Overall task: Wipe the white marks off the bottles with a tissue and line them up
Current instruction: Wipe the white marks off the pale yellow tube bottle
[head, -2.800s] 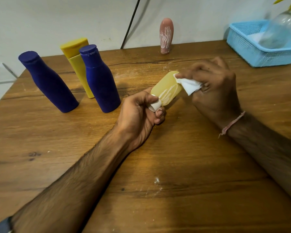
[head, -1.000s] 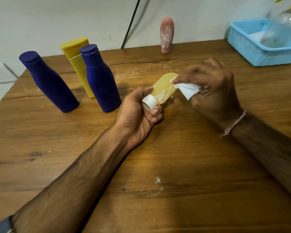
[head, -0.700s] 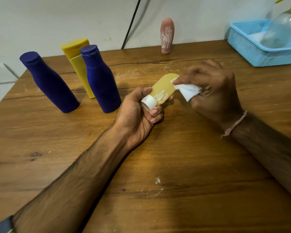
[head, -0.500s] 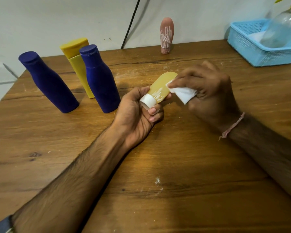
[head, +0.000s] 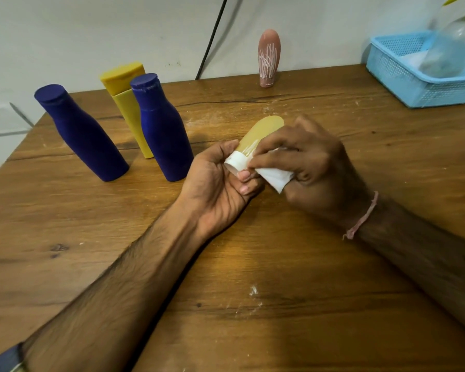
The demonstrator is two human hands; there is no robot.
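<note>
The big brown wooden table (head: 306,264) fills most of the view. Two bare arms reach over it. At the far right corner sits a light blue basket (head: 403,76) with a clear bottle (head: 457,47) lying in it. On the left side three bottles stand close together: the left blue bottle (head: 83,135), the right blue bottle (head: 161,130), and the tall yellow bottle (head: 125,95) just behind the right blue one. All three are plain in colour and look clean. The left hand (head: 215,183) is in the middle, above the table, with its fingers curled round the cap end of the small yellow bottle (head: 263,128). That bottle points away from the person, with its white cap (head: 236,162) nearest them. The right hand (head: 312,167) pinches a folded white tissue (head: 275,177) and presses it on the bottle right beside the cap. A few white lines show on the bottle there. The pink bottle (head: 269,57) stands alone at the back by the wall, covered in white scratchy marks. A pink thread (head: 363,218) goes round the right wrist. Some white crumbs (head: 253,291) lie on the table near the person. Half a second ago the tissue was up by the middle of the small yellow bottle; now it has slid down to the cap. The standing bottles have not moved.
</note>
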